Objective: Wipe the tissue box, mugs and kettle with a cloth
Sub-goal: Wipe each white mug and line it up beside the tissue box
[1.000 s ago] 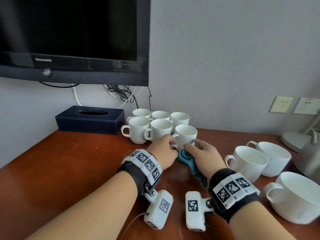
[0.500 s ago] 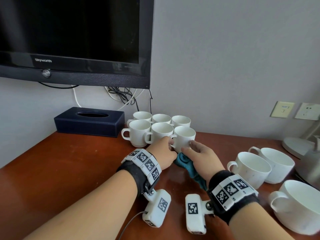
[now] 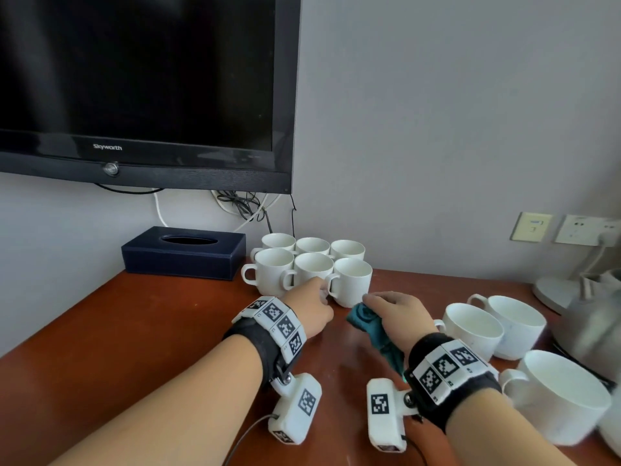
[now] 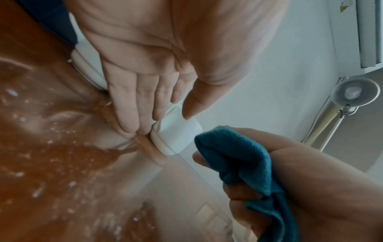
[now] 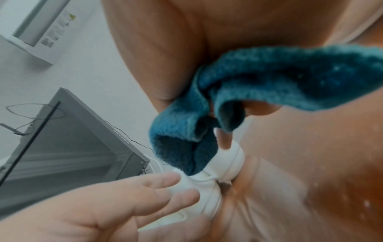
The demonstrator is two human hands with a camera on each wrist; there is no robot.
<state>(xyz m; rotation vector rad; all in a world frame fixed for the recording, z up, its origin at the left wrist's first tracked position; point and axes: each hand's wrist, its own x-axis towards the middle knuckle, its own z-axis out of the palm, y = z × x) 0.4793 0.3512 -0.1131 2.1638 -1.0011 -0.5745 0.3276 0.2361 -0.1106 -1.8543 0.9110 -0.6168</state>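
The left hand [image 3: 311,311] reaches to the front right mug [image 3: 351,280] of a tight cluster of six white mugs. Its fingers [image 4: 132,104] lie straight and close together against the mug's side near the handle, the thumb just off the wall; nothing is gripped. The right hand [image 3: 398,312] is curled round a bunched teal cloth [image 3: 366,319], which it holds low beside the same mug. From the right wrist view the cloth's front fold seems to touch the mug's base, though the blur there makes that uncertain.

The cluster stands at the back of a reddish-brown table [image 3: 134,331], just right of a dark blue tissue box [image 3: 183,253] set against the wall. Three larger white cups [image 3: 470,327] sit on the right side of the table, well apart from the cluster (one nearest the camera, two behind it). Past them, at the right edge, a grey kettle [image 3: 594,317] shows only as a blurred shape beside a round white base [image 3: 551,290]. A black television [image 3: 141,95] hangs on the wall above the tissue box, with cables trailing below it.
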